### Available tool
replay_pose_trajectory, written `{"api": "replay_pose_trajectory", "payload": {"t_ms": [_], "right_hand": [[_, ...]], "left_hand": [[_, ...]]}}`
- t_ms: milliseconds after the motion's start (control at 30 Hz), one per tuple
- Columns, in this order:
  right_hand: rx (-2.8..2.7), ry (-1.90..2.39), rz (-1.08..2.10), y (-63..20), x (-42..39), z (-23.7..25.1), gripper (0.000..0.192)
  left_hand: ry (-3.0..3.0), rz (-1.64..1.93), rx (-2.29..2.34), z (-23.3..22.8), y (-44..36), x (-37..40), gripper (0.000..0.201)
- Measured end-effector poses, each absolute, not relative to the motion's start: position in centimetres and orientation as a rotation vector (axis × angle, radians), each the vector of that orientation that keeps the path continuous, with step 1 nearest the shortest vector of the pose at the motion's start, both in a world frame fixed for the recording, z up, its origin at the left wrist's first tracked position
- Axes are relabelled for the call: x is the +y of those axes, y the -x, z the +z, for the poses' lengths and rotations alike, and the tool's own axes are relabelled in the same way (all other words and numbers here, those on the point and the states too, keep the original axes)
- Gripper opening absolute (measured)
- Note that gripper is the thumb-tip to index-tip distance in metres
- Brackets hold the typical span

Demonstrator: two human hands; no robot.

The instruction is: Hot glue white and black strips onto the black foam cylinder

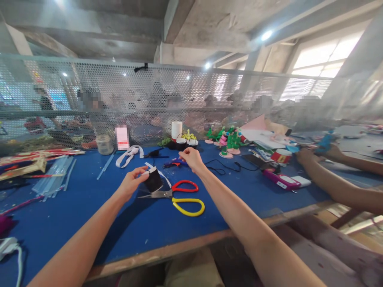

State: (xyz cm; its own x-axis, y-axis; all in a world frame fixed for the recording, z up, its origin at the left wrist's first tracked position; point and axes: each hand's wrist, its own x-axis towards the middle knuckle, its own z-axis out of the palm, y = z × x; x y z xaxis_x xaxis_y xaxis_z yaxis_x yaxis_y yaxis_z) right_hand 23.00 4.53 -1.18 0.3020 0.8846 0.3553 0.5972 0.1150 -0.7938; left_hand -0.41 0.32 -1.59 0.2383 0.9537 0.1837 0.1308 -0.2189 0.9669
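Head view: a small black piece (153, 180) with a white edge at its top is pinched between the thumb and fingers of the left hand (131, 184) and held just above the blue table (89, 207), near its middle. The right hand (191, 158) is raised a little further back, its fingers curled together; whether something thin is nipped between them cannot be told. It hangs just above a small blue and purple tool (176, 162) lying on the table.

Directly under and to the right of the black piece, a pair of scissors (179, 196) with one red and one yellow loop lies flat, blades pointing left. A white strip (128, 155) is seen further back, and a white cup (176, 130) stands against the mesh screen (191, 99). A black cord (221, 167) trails to the right of the right hand. At the far right, another person's forearms (335, 179) rest on the same table, well apart.

For the work in hand to be done well, the black piece is best gripped near its lower edge, so that the white top stays uncovered and in sight. It should be held steady and tilted toward the eyes while the right hand is brought in. The scissor blades are close beneath, so the left wrist is better kept lifted clear of them.
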Motion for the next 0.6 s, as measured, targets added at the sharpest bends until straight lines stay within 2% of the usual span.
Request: {"api": "replay_pose_trajectory", "payload": {"t_ms": [133,233,400,600], "right_hand": [[-1.545,1.751,0.290,-23.6,6.2,-1.2,0.024],[-1.640,1.885,0.322,-23.8,7.3,-1.9,0.015],[-1.703,1.954,0.296,-23.4,7.5,-3.4,0.013],[-1.615,1.887,0.182,-23.3,5.3,-1.7,0.029]], "left_hand": [[-1.580,1.075,1.086,-1.4,0.8,0.6,0.038],[-1.661,0.986,1.111,-1.0,1.3,0.7,0.036],[-1.847,0.857,1.117,-0.2,2.2,0.7,0.031],[-1.907,0.846,1.085,0.0,2.3,0.5,0.029]]}}
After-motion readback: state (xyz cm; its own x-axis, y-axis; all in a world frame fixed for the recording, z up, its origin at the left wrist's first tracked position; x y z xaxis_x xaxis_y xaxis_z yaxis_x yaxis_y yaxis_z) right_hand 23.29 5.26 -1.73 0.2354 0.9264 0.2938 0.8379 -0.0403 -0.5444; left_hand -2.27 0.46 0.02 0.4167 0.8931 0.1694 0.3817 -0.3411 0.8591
